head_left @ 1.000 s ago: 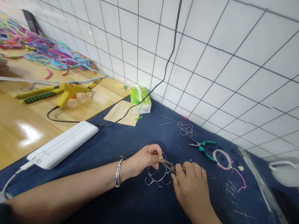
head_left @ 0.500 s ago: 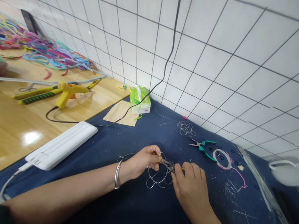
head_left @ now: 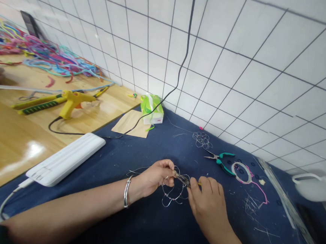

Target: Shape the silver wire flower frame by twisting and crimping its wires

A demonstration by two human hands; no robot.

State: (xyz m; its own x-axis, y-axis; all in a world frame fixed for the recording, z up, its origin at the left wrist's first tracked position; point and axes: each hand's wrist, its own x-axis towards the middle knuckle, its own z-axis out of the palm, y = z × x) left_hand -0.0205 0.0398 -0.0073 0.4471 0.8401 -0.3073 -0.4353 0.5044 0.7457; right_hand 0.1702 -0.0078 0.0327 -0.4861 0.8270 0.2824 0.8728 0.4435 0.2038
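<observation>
Between my hands is a silvery wire ring with looped petals (head_left: 170,199), held just above the dark blue cloth. My left hand (head_left: 160,176), with a silver bangle at the wrist, pinches the wire at the ring's upper left. Wrapped in my right hand (head_left: 209,199) is a pair of pliers (head_left: 183,179); its dark jaws reach left to the wire beside my left fingertips. A bit of yellow handle shows at my right fingers, and the rest is hidden. A loose wire end sticks out left behind my left wrist.
Green-handled pliers (head_left: 220,159), a coiled wire flower (head_left: 202,140) and a wire spool (head_left: 241,172) lie on the right, near wire scraps (head_left: 254,206). On the left are a white power bank (head_left: 66,159), a yellow glue gun (head_left: 72,103), a tissue pack (head_left: 152,109) and pipe cleaners (head_left: 57,59).
The wire ring's lower loops have swung slightly to the right. Both hands keep their hold in nearly the same place, and the view has shifted a little.
</observation>
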